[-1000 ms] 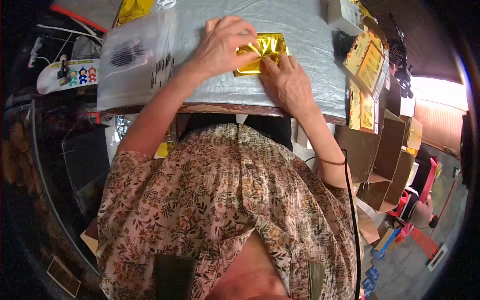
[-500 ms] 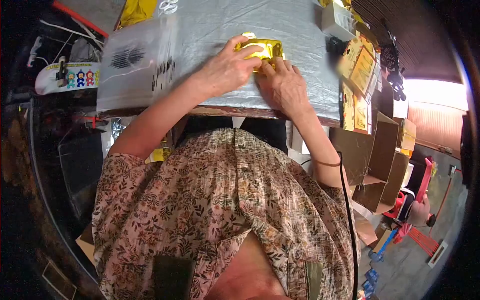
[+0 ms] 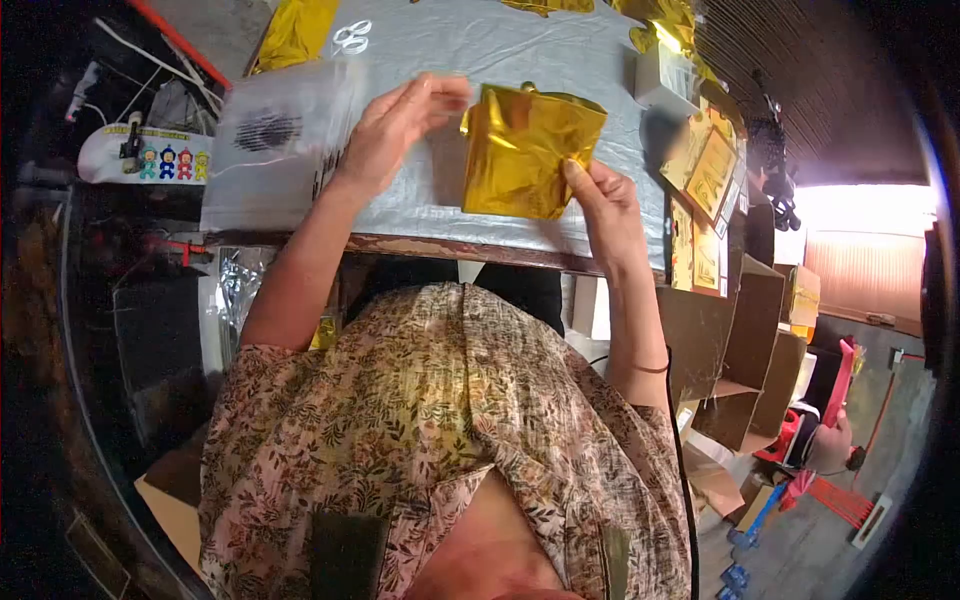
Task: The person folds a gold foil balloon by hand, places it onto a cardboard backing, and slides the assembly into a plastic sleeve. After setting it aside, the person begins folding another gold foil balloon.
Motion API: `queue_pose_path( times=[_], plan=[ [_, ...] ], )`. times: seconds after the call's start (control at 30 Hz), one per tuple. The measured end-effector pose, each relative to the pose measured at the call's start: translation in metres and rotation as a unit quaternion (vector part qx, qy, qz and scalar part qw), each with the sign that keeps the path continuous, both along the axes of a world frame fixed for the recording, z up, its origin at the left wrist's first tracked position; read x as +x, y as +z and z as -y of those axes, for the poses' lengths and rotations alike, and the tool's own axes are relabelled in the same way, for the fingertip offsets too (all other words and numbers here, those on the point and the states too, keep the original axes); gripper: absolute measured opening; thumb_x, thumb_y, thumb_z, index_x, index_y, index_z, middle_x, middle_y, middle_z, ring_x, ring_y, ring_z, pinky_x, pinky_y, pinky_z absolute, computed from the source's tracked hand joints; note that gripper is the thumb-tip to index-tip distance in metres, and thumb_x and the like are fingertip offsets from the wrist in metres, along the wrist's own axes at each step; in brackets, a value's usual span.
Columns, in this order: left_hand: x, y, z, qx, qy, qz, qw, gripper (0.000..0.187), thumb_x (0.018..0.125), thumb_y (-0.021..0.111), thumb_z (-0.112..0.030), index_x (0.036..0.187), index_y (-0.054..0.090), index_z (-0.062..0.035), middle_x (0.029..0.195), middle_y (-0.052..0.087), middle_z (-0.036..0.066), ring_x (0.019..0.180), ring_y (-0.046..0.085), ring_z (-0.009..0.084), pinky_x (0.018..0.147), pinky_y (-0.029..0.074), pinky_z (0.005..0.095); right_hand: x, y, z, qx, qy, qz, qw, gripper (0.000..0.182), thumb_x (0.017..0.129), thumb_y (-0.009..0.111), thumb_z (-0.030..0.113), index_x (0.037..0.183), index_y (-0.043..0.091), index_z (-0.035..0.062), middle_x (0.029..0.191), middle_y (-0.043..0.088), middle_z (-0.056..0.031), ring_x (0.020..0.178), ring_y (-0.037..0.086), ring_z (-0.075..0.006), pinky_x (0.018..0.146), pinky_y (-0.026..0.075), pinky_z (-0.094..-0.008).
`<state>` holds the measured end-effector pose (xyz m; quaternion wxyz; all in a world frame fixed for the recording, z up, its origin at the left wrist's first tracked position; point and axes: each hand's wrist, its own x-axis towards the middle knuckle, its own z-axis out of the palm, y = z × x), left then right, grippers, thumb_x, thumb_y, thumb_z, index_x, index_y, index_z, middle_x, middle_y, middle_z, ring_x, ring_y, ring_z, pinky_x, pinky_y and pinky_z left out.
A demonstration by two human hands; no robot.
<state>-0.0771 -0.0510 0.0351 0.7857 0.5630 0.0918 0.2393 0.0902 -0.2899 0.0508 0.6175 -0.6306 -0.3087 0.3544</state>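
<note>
Showed glossy metallic foil in the gold packet, wrinkled sheen on the silver cover, matt cardboard in the boxes.

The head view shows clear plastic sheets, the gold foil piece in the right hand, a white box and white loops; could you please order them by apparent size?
1. Clear plastic sheets
2. Gold foil piece, perhaps enlarged by nearness
3. White box
4. White loops
</note>
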Motion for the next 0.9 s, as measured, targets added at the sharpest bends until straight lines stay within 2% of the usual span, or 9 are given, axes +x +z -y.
queue_pose_path(
  times=[0.03,0.1,0.23,0.43,0.6,0.63,0.7,0.77,0.9],
  plan=[
    [0.001,-0.001,0.003,0.0,0.002,0.004,1.0,0.043,0.111,0.045,-0.034,0.133,0.064,-0.0028,0.131,0.066,0.007,0.121,0.061,0.0194,0.104,0.047,0.0352,0.002,-0.003,0.002,0.0,0.002,0.004,1.0,0.021,0.104,0.063,0.019,0.107,0.074,0.0013,0.097,0.074,-0.0006,0.089,0.065,-0.0097,0.083,0.048,-0.0253],
    [0.007,0.0,0.019,-0.053,-0.025,-0.026,0.998,0.044,0.111,0.046,-0.035,0.134,0.062,-0.0008,0.131,0.066,0.008,0.118,0.063,0.0177,0.102,0.051,0.0352,0.002,-0.004,0.006,0.053,0.027,-0.214,0.975,0.022,0.104,0.062,0.019,0.113,0.071,0.0009,0.103,0.073,-0.0015,0.091,0.065,-0.0098,0.084,0.049,-0.0248],
    [0.011,0.019,0.045,-0.12,-0.05,-0.038,0.991,0.05,0.111,0.046,-0.038,0.135,0.059,0.0037,0.126,0.066,0.01,0.113,0.065,0.0179,0.1,0.053,0.0374,-0.005,-0.015,0.008,0.068,0.005,-0.267,0.961,0.021,0.103,0.062,0.017,0.115,0.068,0.0006,0.111,0.072,-0.0027,0.1,0.067,-0.0111,0.089,0.052,-0.0273],
    [0.002,0.024,0.044,-0.192,-0.125,0.012,0.973,0.042,0.111,0.048,-0.031,0.136,0.059,0.0006,0.124,0.064,0.01,0.11,0.067,0.0183,0.091,0.055,0.0307,-0.012,-0.013,0.014,0.106,-0.015,-0.353,0.93,0.026,0.1,0.066,0.019,0.121,0.064,0.003,0.111,0.071,-0.0064,0.099,0.069,-0.016,0.09,0.056,-0.0325],
    [0.013,0.02,0.064,-0.082,-0.067,0.015,0.994,0.035,0.11,0.05,-0.029,0.14,0.061,-0.0146,0.119,0.061,0.0,0.096,0.063,0.0107,0.083,0.052,0.0224,0.008,-0.049,0.024,0.11,-0.028,-0.412,0.904,0.033,0.098,0.068,0.022,0.121,0.06,-0.0004,0.101,0.069,-0.0162,0.092,0.069,-0.0353,0.078,0.06,-0.0441],
    [0.015,0.019,0.065,-0.021,-0.054,0.02,0.998,0.035,0.11,0.051,-0.029,0.141,0.06,-0.017,0.118,0.06,-0.002,0.091,0.061,0.0091,0.08,0.052,0.0211,0.007,-0.05,0.024,0.104,-0.022,-0.413,0.905,0.033,0.098,0.068,0.022,0.121,0.06,-0.0004,0.101,0.069,-0.0162,0.092,0.069,-0.0353,0.078,0.06,-0.0441],
    [0.013,0.021,0.063,-0.03,-0.07,0.001,0.997,0.041,0.11,0.051,-0.022,0.149,0.051,-0.0134,0.113,0.06,-0.004,0.094,0.059,0.0057,0.074,0.046,0.0174,0.008,-0.054,0.026,0.105,-0.035,-0.436,0.893,0.033,0.098,0.068,0.023,0.119,0.061,-0.0015,0.102,0.068,-0.0177,0.093,0.069,-0.0378,0.079,0.06,-0.0448],
    [0.014,0.022,0.062,0.024,-0.114,0.002,0.993,0.04,0.109,0.053,-0.025,0.147,0.052,-0.0123,0.113,0.06,-0.004,0.094,0.059,0.0047,0.075,0.047,0.018,0.011,-0.059,0.026,0.118,-0.023,-0.465,0.877,0.033,0.098,0.067,0.022,0.12,0.061,-0.0022,0.104,0.068,-0.0185,0.095,0.069,-0.0377,0.081,0.06,-0.0449],
    [0.014,0.02,0.063,0.007,-0.109,-0.048,0.993,0.037,0.106,0.057,-0.022,0.141,0.056,-0.0094,0.117,0.064,-0.003,0.097,0.062,0.0075,0.08,0.053,0.0231,0.001,-0.037,0.018,0.097,0.01,-0.405,0.909,0.034,0.099,0.065,0.017,0.127,0.06,-0.003,0.114,0.069,-0.0182,0.101,0.071,-0.0307,0.09,0.058,-0.0415]
  ],
)
